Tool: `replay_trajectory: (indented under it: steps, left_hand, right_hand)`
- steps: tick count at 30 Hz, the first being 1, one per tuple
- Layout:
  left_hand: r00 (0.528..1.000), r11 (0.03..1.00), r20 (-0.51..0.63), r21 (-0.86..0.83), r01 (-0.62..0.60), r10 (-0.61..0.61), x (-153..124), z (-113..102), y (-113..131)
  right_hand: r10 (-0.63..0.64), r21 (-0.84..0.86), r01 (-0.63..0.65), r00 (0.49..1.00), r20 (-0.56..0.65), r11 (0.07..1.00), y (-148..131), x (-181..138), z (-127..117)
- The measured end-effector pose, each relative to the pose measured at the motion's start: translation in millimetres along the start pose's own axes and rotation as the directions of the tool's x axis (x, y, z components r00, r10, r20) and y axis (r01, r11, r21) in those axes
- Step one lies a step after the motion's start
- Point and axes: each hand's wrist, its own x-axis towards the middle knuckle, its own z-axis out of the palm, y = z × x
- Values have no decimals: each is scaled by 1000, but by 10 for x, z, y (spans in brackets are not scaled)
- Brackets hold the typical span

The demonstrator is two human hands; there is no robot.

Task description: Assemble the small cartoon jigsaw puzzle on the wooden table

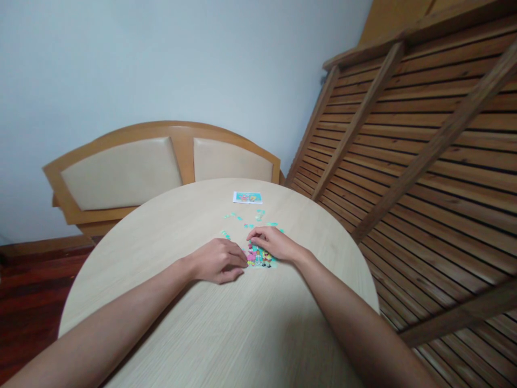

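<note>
A small, partly joined jigsaw (260, 259) with bright cartoon figures lies on the round pale wooden table (226, 328). My left hand (218, 260) rests just left of it, fingers curled, fingertips touching its edge. My right hand (272, 242) lies over its upper right part, fingers bent and pressing on the pieces. Several loose teal pieces (248, 219) are scattered on the table behind my hands. A small printed picture card (247, 197) lies farther back.
A wooden bench with two cream cushioned back panels (161, 167) stands behind the table against a pale wall. A slatted wooden frame (424, 145) leans along the right side. Dark red wooden floor (28, 302) shows at the left.
</note>
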Motion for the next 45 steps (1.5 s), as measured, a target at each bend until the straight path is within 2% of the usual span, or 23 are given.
replay_trajectory:
  steps: [5,13,22,30,38,45]
  left_hand:
    - [1000,1000,0,2,-8,8,-7,4,-15]
    - [1000,1000,29,27,-8,8,2,-16,3]
    - [997,998,72,60,2,-6,3,-29,6]
    - [997,997,72,71,-2,-4,-2,-29,-5]
    - [1000,1000,5,1,-19,19,-5,-19,-9]
    - [999,999,1,13,-45,45,-13,37,-67]
  right_hand:
    - [-27,-28,27,1000,5,999,-16,18,52]
    - [58,-5,-59,997,-48,998,6,45,125]
    - [141,5,-141,990,-25,990,-31,33,149]
    - [85,5,-85,996,-29,996,-29,50,124]
    - [79,-33,-79,997,-10,996,13,36,124]
    - [72,-43,-72,997,3,997,40,44,144]
